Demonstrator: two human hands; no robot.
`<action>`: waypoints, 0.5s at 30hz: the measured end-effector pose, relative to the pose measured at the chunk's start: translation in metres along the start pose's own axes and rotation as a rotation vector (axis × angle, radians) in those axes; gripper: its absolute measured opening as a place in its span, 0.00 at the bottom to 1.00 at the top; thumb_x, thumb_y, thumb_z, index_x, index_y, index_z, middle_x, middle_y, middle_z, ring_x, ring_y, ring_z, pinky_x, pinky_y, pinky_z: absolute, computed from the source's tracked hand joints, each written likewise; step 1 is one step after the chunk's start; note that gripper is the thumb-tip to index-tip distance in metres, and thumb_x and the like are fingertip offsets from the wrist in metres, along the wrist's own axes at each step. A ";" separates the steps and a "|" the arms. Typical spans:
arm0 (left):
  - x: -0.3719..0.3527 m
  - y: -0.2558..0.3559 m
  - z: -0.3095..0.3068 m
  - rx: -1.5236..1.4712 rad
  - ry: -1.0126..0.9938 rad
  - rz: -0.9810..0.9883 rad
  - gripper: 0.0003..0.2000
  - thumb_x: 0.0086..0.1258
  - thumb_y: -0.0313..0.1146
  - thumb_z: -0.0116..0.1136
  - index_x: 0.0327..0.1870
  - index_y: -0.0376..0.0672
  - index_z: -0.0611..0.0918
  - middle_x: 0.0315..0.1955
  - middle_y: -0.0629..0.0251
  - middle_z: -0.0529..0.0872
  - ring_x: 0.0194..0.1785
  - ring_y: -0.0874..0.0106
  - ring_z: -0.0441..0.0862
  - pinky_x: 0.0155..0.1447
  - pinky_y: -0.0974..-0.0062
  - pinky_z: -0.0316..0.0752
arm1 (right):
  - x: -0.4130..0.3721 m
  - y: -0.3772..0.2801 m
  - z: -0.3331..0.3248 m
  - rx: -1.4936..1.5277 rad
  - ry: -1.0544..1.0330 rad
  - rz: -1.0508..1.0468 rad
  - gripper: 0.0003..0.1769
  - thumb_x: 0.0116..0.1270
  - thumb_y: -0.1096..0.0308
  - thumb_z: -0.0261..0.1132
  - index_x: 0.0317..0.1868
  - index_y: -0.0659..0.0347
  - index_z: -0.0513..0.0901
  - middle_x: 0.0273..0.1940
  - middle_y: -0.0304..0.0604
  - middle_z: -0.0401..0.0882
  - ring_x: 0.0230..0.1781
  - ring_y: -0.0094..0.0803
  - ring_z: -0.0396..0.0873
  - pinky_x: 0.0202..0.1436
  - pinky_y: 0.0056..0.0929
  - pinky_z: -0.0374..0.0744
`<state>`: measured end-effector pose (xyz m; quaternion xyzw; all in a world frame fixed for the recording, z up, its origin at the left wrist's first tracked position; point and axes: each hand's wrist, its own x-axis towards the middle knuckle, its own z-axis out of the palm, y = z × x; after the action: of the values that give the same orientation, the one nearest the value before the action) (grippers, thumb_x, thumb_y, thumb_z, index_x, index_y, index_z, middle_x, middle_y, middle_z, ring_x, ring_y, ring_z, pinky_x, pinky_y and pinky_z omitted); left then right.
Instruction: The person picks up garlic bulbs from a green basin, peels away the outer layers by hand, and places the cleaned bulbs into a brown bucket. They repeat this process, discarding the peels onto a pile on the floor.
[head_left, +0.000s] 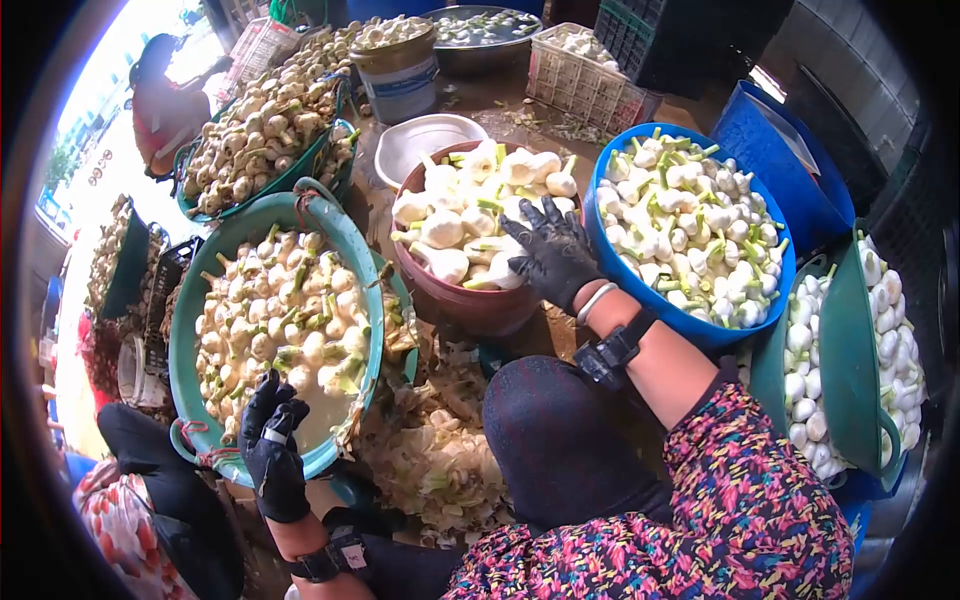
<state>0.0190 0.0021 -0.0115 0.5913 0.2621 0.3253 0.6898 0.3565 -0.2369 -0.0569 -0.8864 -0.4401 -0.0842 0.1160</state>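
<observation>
My right hand [553, 250], in a black glove, lies with fingers spread on the right side of a heap of peeled white garlic bulbs [442, 229]. They fill a reddish-brown tub [470, 305]. My left hand [275, 450], also gloved in black, is at the near edge of a green basin [375, 330]. Its fingers are curled close together, with a small pale strip across them whose kind I cannot make out. Garlic bulbs with trimmed stems [275, 310] fill the basin, partly in cloudy water.
At right stand a blue tub [600, 240] of white garlic and green baskets [850, 350] of bulbs. Peelings [440, 460] cover the floor between my legs. Behind are heaped unpeeled garlic [265, 130], a bucket [398, 85] and a crate [580, 85]. Another person [170, 105] sits far left; a patterned sleeve [125, 510] shows near left.
</observation>
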 end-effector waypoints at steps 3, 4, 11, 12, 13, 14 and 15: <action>0.005 -0.006 -0.019 0.214 -0.040 -0.039 0.22 0.60 0.23 0.53 0.58 0.33 0.72 0.44 0.59 0.80 0.46 0.71 0.78 0.52 0.74 0.74 | 0.008 0.001 -0.019 0.024 -0.094 0.036 0.31 0.60 0.52 0.59 0.65 0.47 0.67 0.68 0.55 0.57 0.69 0.56 0.52 0.70 0.50 0.51; 0.009 -0.013 -0.026 0.270 -0.101 -0.055 0.21 0.60 0.21 0.54 0.57 0.33 0.73 0.42 0.62 0.80 0.45 0.72 0.78 0.51 0.75 0.74 | 0.012 -0.002 -0.033 -0.012 -0.080 0.052 0.31 0.59 0.52 0.61 0.63 0.49 0.69 0.67 0.57 0.58 0.69 0.56 0.52 0.70 0.48 0.52; 0.020 -0.053 -0.015 0.803 -0.478 -0.298 0.19 0.63 0.29 0.59 0.55 0.35 0.76 0.47 0.61 0.80 0.49 0.73 0.76 0.52 0.77 0.71 | 0.031 -0.099 -0.094 1.413 -0.066 0.057 0.18 0.63 0.69 0.63 0.52 0.66 0.75 0.41 0.40 0.79 0.40 0.20 0.74 0.45 0.20 0.75; 0.015 -0.037 -0.005 0.676 -0.502 -0.367 0.18 0.63 0.28 0.59 0.54 0.35 0.76 0.47 0.60 0.80 0.49 0.72 0.76 0.53 0.77 0.72 | 0.029 -0.118 -0.099 1.417 -0.024 -0.006 0.17 0.63 0.69 0.63 0.51 0.66 0.75 0.41 0.40 0.79 0.40 0.19 0.74 0.44 0.19 0.75; 0.010 -0.024 0.007 0.544 -0.524 -0.434 0.17 0.62 0.28 0.59 0.53 0.35 0.77 0.46 0.60 0.81 0.49 0.72 0.77 0.54 0.76 0.72 | 0.028 -0.135 -0.103 1.568 -0.104 0.031 0.17 0.63 0.69 0.63 0.50 0.67 0.75 0.41 0.40 0.79 0.40 0.18 0.73 0.44 0.19 0.75; -0.001 -0.016 0.020 0.549 -0.522 -0.437 0.17 0.62 0.28 0.59 0.53 0.35 0.77 0.46 0.60 0.81 0.49 0.72 0.77 0.54 0.76 0.72 | 0.027 -0.149 -0.106 1.714 -0.187 0.069 0.16 0.63 0.68 0.64 0.49 0.67 0.76 0.40 0.40 0.79 0.40 0.18 0.73 0.44 0.20 0.75; -0.016 -0.009 0.032 0.642 -0.649 -0.301 0.17 0.62 0.27 0.58 0.53 0.35 0.77 0.45 0.60 0.81 0.48 0.72 0.77 0.54 0.75 0.72 | 0.026 -0.160 -0.105 1.755 -0.218 0.087 0.15 0.62 0.68 0.64 0.47 0.67 0.76 0.40 0.40 0.79 0.39 0.18 0.73 0.44 0.20 0.75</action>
<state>0.0337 -0.0319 -0.0157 0.8008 0.2031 -0.0770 0.5582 0.2390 -0.1524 0.0713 -0.4971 -0.3206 0.3732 0.7147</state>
